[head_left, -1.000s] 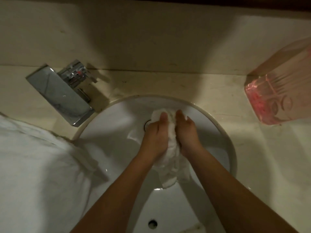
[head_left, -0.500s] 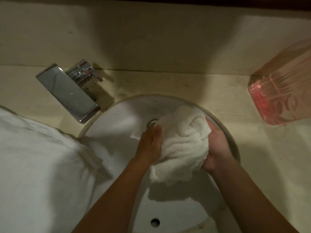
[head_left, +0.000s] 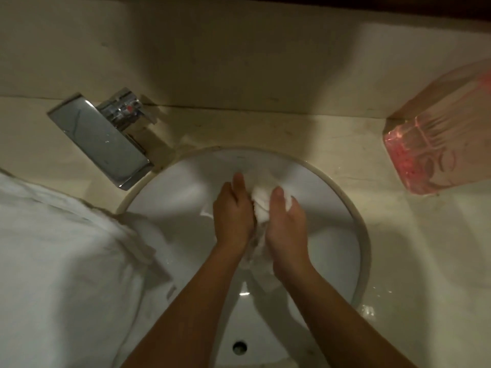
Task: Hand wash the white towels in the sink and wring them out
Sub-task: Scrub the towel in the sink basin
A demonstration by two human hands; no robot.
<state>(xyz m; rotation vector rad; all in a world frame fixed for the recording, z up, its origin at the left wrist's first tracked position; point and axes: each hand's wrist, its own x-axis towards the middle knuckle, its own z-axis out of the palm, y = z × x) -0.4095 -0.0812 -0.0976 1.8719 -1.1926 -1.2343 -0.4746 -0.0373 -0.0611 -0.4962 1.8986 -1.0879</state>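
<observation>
A small white towel (head_left: 261, 207) is bunched up between my two hands over the round white sink (head_left: 353, 227). My left hand (head_left: 232, 216) grips it from the left and my right hand (head_left: 285, 227) grips it from the right, palms close together. Most of the cloth is hidden between the hands; a blurred tail hangs below the wrists. More white towelling (head_left: 61, 261) lies heaped on the counter at the left, its edge drooping over the sink's rim.
A chrome tap (head_left: 106, 139) with a flat spout juts over the sink's upper left rim. A clear pink container (head_left: 441, 144) stands on the beige counter (head_left: 411, 261) at the right. The overflow hole (head_left: 240, 347) shows in the near sink wall.
Half a second ago the towel was spread wide between my parted hands; now the hands have come together and squeezed it into a tight bunch.
</observation>
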